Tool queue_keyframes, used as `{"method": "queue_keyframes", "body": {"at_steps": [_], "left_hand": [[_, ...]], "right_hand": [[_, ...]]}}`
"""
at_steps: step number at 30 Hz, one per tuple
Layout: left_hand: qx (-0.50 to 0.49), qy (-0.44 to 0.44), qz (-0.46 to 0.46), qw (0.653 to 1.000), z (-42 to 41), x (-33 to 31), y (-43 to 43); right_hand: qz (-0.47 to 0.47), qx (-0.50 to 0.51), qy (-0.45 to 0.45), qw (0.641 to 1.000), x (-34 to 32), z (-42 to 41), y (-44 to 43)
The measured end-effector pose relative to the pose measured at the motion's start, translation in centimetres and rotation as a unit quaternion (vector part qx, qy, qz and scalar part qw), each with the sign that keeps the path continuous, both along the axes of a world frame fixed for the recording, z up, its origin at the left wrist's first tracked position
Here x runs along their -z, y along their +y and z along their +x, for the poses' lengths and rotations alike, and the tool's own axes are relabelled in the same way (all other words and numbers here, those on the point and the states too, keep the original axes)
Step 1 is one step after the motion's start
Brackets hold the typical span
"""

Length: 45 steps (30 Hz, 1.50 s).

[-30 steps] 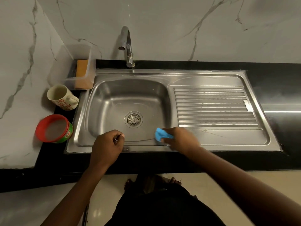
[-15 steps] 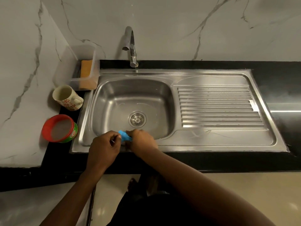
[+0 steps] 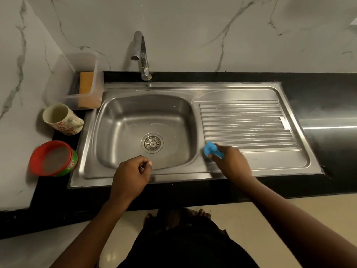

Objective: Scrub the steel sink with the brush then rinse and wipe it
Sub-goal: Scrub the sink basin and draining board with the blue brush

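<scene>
The steel sink (image 3: 119,132) has a basin on the left and a ribbed drainboard (image 3: 247,124) on the right. My right hand (image 3: 231,163) grips a small blue brush (image 3: 211,149) and presses it on the steel at the drainboard's near left corner, beside the basin's right edge. My left hand (image 3: 131,176) rests on the sink's front rim with its fingers curled into a loose fist; nothing is plainly held in it. The drain strainer (image 3: 152,143) sits in the middle of the basin. The tap (image 3: 142,55) stands behind the basin, with no water running.
Left of the sink stand a clear plastic tub (image 3: 77,82) with an orange sponge (image 3: 86,83), a floral mug (image 3: 61,119) and a red-rimmed round container (image 3: 54,158). Black counter (image 3: 328,105) runs to the right. Marble walls close off the back and left.
My right hand swept the blue brush left along the front rim to my left hand, then back right to the drainboard's near corner. My left hand stayed on the rim.
</scene>
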<state>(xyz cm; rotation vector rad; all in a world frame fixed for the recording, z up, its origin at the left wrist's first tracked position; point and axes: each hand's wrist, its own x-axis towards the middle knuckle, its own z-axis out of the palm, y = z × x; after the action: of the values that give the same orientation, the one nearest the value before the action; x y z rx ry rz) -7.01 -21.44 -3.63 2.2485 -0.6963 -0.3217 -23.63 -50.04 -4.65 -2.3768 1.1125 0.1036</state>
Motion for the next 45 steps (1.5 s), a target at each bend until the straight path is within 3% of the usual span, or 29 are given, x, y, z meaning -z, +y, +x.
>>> {"method": "queue_keyframes", "body": {"at_steps": [6, 11, 15, 18, 22, 28, 31, 36, 40, 45], "left_hand": [[0.03, -0.001, 0.009, 0.999, -1.0, 0.1, -1.5], [0.027, -0.008, 0.01, 1.0, -1.5, 0.0, -1.8], [0.025, -0.007, 0.01, 1.0, -1.8, 0.0, -2.0], [0.042, -0.001, 0.017, 0.999, -2.1, -0.1, -2.3], [0.05, -0.006, 0.024, 0.998, -2.3, -0.4, -3.1], [0.047, -0.008, 0.018, 0.999, -2.6, -0.5, -3.5], [0.048, -0.002, 0.015, 0.999, -3.0, -0.4, -3.5], [0.072, 0.0, 0.023, 0.997, -3.8, -0.4, -4.4], [0.076, -0.01, 0.035, 0.996, -3.8, -0.8, -5.6], [0.083, -0.011, 0.031, 0.996, -4.0, -0.8, -6.1]], "right_hand": [[0.053, -0.107, 0.018, 0.993, 1.2, 1.2, 5.7], [0.032, -0.066, 0.022, 0.997, 0.1, -2.9, 0.4], [0.014, 0.01, 0.001, 1.0, 0.1, -1.5, -0.3], [0.058, -0.007, -0.016, 0.998, 0.5, 1.0, 2.3], [0.099, -0.073, 0.027, 0.992, 0.8, 0.3, 3.7], [0.001, -0.034, 0.077, 0.996, -1.0, -6.6, -4.2], [-0.027, 0.006, 0.056, 0.998, -1.0, -7.1, -4.8], [0.085, 0.02, -0.022, 0.996, -0.4, -2.5, 0.8], [0.124, -0.036, 0.005, 0.992, -0.4, -1.7, 3.3], [0.123, -0.02, 0.071, 0.99, -1.9, -6.2, -2.9]]}}
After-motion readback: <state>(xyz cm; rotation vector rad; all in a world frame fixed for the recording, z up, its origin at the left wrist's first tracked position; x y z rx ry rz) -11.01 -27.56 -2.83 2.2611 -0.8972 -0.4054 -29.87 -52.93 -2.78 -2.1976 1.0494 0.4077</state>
